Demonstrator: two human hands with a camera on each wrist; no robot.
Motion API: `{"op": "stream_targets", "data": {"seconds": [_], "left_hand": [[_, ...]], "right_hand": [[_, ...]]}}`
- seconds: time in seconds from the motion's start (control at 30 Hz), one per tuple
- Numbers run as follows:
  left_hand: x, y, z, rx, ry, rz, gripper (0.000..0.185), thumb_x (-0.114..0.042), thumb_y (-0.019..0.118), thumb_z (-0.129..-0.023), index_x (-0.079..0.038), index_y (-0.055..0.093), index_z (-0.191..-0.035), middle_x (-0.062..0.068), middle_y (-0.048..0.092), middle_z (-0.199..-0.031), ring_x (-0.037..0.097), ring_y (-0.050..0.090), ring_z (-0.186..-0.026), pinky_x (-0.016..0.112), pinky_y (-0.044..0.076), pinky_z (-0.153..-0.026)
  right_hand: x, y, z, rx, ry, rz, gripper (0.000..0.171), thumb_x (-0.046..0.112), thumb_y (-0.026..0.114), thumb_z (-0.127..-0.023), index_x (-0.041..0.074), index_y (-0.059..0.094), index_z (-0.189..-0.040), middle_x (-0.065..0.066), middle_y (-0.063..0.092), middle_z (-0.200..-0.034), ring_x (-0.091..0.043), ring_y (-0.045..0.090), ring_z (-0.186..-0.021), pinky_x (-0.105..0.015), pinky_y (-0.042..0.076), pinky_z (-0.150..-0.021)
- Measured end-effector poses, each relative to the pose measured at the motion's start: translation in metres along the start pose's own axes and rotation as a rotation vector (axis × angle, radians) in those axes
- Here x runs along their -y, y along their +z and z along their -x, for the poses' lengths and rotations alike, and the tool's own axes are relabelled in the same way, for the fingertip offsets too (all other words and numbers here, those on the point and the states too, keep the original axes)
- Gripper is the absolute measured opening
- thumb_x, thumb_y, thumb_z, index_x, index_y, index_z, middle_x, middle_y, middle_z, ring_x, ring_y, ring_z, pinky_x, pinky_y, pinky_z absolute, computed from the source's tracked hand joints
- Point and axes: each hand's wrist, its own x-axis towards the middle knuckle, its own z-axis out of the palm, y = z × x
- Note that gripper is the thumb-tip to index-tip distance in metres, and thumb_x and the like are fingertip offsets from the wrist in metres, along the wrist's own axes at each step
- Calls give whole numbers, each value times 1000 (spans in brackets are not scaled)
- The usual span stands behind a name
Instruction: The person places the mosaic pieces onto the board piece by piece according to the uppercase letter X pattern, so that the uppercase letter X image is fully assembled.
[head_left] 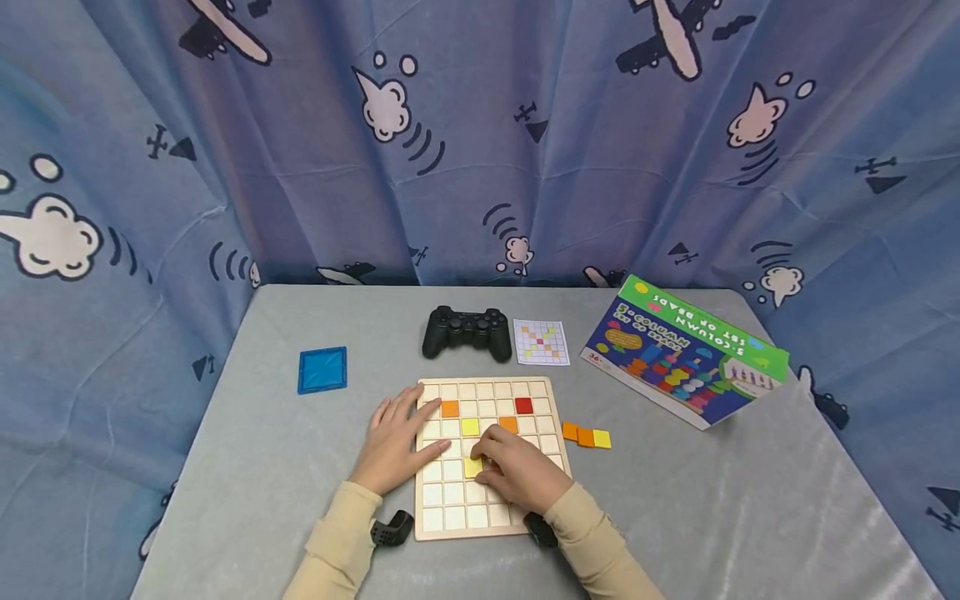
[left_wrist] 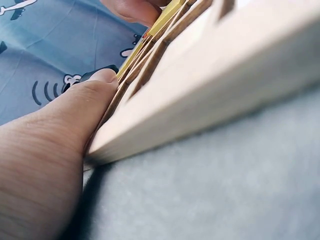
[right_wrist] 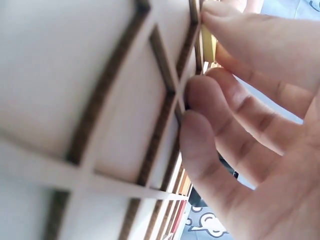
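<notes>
A wooden grid board (head_left: 442,517) lies on the table, with orange, yellow and red square tiles in some cells. My left hand (head_left: 392,444) rests spread over the board's left edge; in the left wrist view its thumb (left_wrist: 95,85) lies along the rim. My right hand (head_left: 521,468) is over the board's middle, thumb and fingers pinching a yellow tile (head_left: 472,467) at a cell. In the right wrist view that yellow tile (right_wrist: 209,46) shows between thumb and index finger, and the other fingertips touch the grid. The right hand hides several cells.
Beside the board's right edge lie two loose orange tiles (head_left: 585,437) and one yellow tile (head_left: 602,439). Behind the board are a black game controller (head_left: 467,332) and a pattern card (head_left: 541,342). A blue tray (head_left: 322,370) is at left, a colourful box (head_left: 682,354) at right.
</notes>
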Motion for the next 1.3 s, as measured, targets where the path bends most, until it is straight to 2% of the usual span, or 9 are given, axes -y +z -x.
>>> {"op": "stream_targets", "data": {"seconds": [0.43, 0.53, 0.67, 0.77, 0.83, 0.97, 1.03, 1.13, 1.3], "left_hand": [[0, -1, 1, -3, 0, 5, 68, -57, 60, -87, -24, 45, -144, 7, 30, -156, 26, 25, -143, 48, 11, -118], [-1, -1, 1, 3, -6, 7, 68, -57, 60, -87, -23, 45, -145, 7, 29, -156, 26, 24, -144, 48, 11, -118], [-2, -2, 1, 6, -11, 18, 69, -56, 61, -86, -23, 45, -145, 7, 28, -157, 26, 24, -144, 49, 10, -118], [-2, -1, 1, 5, -10, 25, 69, -56, 62, -86, -23, 45, -144, 7, 28, -156, 26, 24, -144, 48, 10, -118], [-2, -1, 1, 6, -8, 25, 68, -56, 61, -87, -23, 45, -144, 7, 28, -156, 26, 24, -144, 48, 10, -118], [-3, -1, 1, 8, -4, 23, 68, -56, 61, -87, -23, 46, -144, 7, 29, -156, 26, 24, -144, 48, 11, -118], [-3, -1, 1, 10, -3, 24, 68, -56, 61, -87, -22, 46, -144, 7, 29, -156, 26, 24, -144, 49, 11, -118], [-3, -1, 1, 11, -3, 21, 69, -57, 60, -87, -23, 45, -144, 7, 28, -156, 26, 24, -144, 49, 11, -118], [-3, -1, 1, 8, -7, 19, 69, -57, 60, -87, -23, 45, -145, 7, 28, -156, 26, 24, -144, 48, 11, -118]], "right_hand": [[-3, -5, 3, 9, 2, -14, 28, 25, 71, -87, 11, 66, -112, 0, 59, -104, -7, 50, -79, -24, 50, -74], [-9, -11, 9, -37, 12, -26, 28, 24, 71, -87, 11, 65, -112, -1, 59, -102, -7, 49, -77, -24, 49, -70], [-27, -25, 23, -148, 43, -39, 27, 18, 72, -86, 8, 64, -111, -3, 60, -97, -9, 52, -75, -22, 48, -65], [-45, -39, 38, -201, 134, -37, 31, 14, 72, -86, 5, 63, -114, -6, 63, -98, -13, 56, -77, -27, 50, -65], [-58, -48, 49, -200, 239, -34, 37, 14, 72, -86, 4, 61, -120, -8, 64, -101, -16, 59, -80, -32, 52, -69], [-84, -61, 71, -134, 458, -10, 49, 17, 72, -86, 2, 55, -129, -15, 63, -111, -25, 61, -91, -46, 53, -80], [-94, -65, 80, -92, 531, 8, 52, 20, 73, -85, -1, 54, -129, -17, 62, -112, -27, 61, -93, -50, 52, -83], [-104, -68, 88, -51, 585, 17, 54, 22, 75, -83, -2, 55, -127, -17, 61, -110, -28, 60, -92, -51, 51, -84], [-108, -70, 89, -34, 597, -5, 49, 21, 75, -83, 2, 58, -124, -16, 58, -111, -28, 59, -93, -53, 51, -85]]}}
